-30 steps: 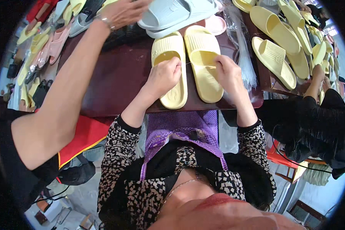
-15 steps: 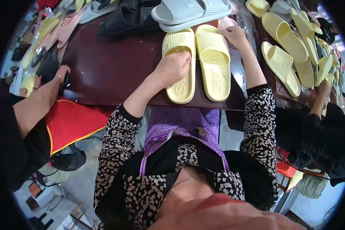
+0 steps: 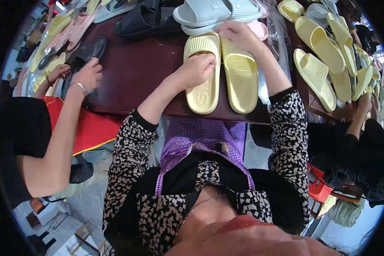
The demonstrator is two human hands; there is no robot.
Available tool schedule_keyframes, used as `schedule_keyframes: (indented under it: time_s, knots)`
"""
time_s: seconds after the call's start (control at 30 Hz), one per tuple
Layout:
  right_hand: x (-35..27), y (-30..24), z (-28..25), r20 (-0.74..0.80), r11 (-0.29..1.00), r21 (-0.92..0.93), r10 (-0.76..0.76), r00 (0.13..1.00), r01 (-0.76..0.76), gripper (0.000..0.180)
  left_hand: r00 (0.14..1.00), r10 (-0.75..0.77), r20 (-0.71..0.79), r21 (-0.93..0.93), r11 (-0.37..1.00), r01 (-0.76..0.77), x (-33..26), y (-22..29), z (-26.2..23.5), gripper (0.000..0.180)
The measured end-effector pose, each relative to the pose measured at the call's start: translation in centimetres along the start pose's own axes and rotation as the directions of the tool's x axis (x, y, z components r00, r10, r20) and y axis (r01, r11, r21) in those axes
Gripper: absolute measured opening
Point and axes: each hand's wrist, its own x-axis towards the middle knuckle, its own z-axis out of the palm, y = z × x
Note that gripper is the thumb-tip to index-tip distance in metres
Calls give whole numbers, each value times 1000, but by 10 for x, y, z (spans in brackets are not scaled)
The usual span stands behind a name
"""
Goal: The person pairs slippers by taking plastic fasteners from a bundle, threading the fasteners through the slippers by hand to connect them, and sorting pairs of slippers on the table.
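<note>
Two yellow slide slippers lie side by side before me, toes away: a left slipper (image 3: 202, 100) and a right slipper (image 3: 242, 91). My left hand (image 3: 195, 71) is closed in a fist over the opening behind the left slipper's strap. What it holds, if anything, is hidden. Across the right slipper's toe reaches my right hand (image 3: 242, 37), its fingers bent and pressed together between the two toes, close to a light blue slipper (image 3: 205, 13). I cannot make out what is in those fingers.
Black slippers (image 3: 147, 21) sit at the far left of the dark red table (image 3: 128, 72). A pink slipper (image 3: 259, 29) is beyond my right hand. More yellow slippers (image 3: 315, 77) lie to the right. A co-worker's hand (image 3: 88, 77) reaches in at the left.
My right hand has moved left from the right slipper's outer side to across its toe. My left hand stays at the left slipper. The left co-worker's arm has come farther over the table.
</note>
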Motion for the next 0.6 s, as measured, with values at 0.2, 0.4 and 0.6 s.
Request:
schedule_keyframes:
  time_s: [0.2, 0.4, 0.6]
  knots:
    - [9, -16, 4, 264, 973, 145, 138, 954, -181, 18, 1000, -16, -10, 9, 1000, 16, -1, 9, 1, 10]
    - [-24, -33, -3, 325, 940, 111, 274, 905, -324, 17, 1000, 26, -5, 189, 982, -24, -28, 28, 7, 7]
    - [-40, -29, 3, 267, 908, 182, 324, 908, -378, 14, 974, 224, -21, 460, 867, -189, -32, 29, 13, 13]
